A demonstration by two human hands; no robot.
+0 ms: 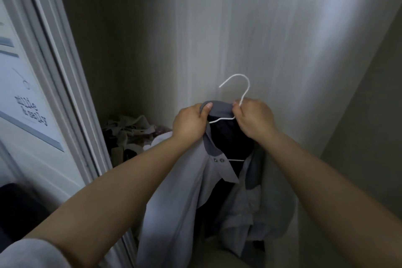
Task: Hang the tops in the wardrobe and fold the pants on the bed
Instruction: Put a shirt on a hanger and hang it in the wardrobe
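Grey collar cloth is pinched in the left hand [188, 123], while the right hand [253, 118] grips the neck of the white hanger [244, 91]. Both hands hold the shirt [189, 191] at chest height, already on the hanger. Its hook rises straight above the right hand, opening leftward. Below the hanger the shirt hangs long. No wardrobe rail shows; it is probably above the hook, so the right hand likely leads.

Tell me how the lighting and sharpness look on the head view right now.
Head view: dim overall, with a brighter patch on the upper-right wall; the white hanger and both hands, left hand and right hand, read clearly on the grey shirt; the wall shows vertical streaking, the clothes pile lies in shadow, and wide-angle bending curves the door frame.
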